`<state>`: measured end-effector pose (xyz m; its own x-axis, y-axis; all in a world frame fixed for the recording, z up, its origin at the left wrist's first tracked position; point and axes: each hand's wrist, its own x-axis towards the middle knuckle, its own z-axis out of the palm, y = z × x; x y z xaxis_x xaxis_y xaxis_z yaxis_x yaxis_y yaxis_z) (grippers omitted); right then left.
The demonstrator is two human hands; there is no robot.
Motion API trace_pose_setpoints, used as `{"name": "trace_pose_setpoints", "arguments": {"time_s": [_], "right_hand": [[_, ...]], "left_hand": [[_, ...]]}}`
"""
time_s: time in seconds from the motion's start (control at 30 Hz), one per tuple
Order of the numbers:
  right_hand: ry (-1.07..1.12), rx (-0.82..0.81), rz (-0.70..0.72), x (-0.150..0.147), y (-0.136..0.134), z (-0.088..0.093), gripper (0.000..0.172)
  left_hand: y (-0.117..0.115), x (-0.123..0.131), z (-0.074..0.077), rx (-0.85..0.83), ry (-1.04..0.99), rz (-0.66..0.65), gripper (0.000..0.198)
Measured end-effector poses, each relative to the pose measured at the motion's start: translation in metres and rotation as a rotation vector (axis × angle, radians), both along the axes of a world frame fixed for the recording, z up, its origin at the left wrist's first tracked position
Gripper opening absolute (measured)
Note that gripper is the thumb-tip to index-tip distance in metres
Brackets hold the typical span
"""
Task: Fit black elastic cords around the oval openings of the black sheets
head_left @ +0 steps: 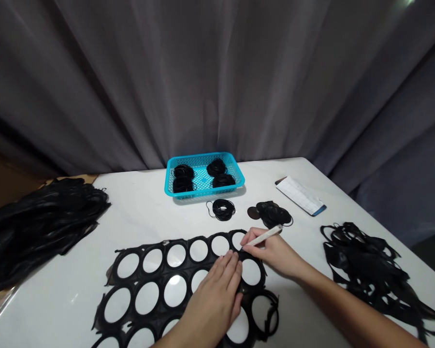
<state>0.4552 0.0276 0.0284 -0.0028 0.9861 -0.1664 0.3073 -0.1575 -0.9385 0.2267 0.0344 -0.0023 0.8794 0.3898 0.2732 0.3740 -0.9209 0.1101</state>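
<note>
A black rubber-like sheet [158,268] with rows of large round holes lies flat on the white table, which shows through the holes. My left hand [217,295] presses on it palm down, fingers stretched out and close together. Just right of those fingertips, my right hand [263,247] pinches a slim white pen-like tool [270,234]. The tool slants down to the left, its tip low at the sheet's top right hole; I cannot tell whether it is a pen or a knife. At the lower right corner, a ring [265,315] has loose strips.
A blue basket [168,186] holds several bundles of thin black rings. Before it lie a ring bundle [223,210] and black discs [273,213]. Black sheets [47,222] are heaped at left, cut scraps [369,266] at right. A paper [300,194] rests on a flat dark-blue object.
</note>
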Motion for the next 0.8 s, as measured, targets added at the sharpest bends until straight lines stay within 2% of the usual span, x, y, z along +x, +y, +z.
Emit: {"name": "trace_pose_setpoints", "arguments": {"time_s": [0.33,0.47,0.6,0.7,0.73,0.8], "right_hand": [[-0.011,0.006,-0.002,-0.001,0.001,-0.004,0.016],[-0.090,0.072,0.034,-0.002,-0.002,-0.004,0.018],[-0.361,0.268,0.190,-0.013,-0.009,-0.005,0.011],[-0.655,0.426,0.297,-0.013,-0.008,-0.005,0.019],[-0.731,0.461,0.277,-0.008,-0.005,-0.004,0.020],[-0.840,0.498,0.105,0.010,0.002,-0.002,0.021]], "left_hand": [[0.001,0.000,0.001,-0.021,-0.011,-0.012,0.050],[0.001,0.000,-0.001,-0.009,0.000,-0.017,0.051],[0.001,0.000,-0.003,0.023,0.019,-0.009,0.051],[0.001,0.000,-0.002,0.018,0.013,-0.002,0.050],[0.001,0.001,-0.002,0.010,0.013,-0.003,0.049],[0.001,0.001,-0.001,-0.016,0.017,-0.007,0.049]]}}
